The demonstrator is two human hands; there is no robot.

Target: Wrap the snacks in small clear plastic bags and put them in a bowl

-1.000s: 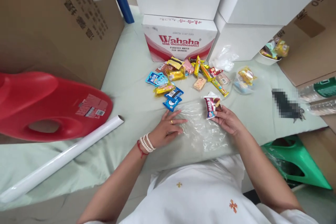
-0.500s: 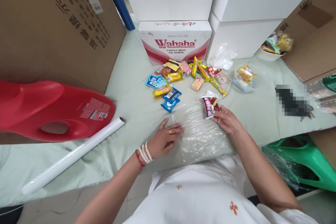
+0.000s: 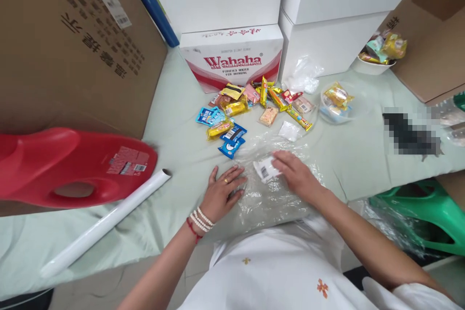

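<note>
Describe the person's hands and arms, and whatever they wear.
The left hand has a gold-coloured ring; its wrist has several strands of white beads and a red cord. The right hand and wrist show no jewellery. Both forearms are bare; a white sleeve shows on the right upper arm.

Soft, even light; glints on clear plastic [image 3: 263,202]

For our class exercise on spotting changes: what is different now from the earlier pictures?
The right hand has moved the snack packet left and toward the person, over the clear plastic; its white barcode side now shows instead of the maroon front. It has not been let go. The left hand stays spread at the plastic's left edge; the snack pile stays put.
</note>
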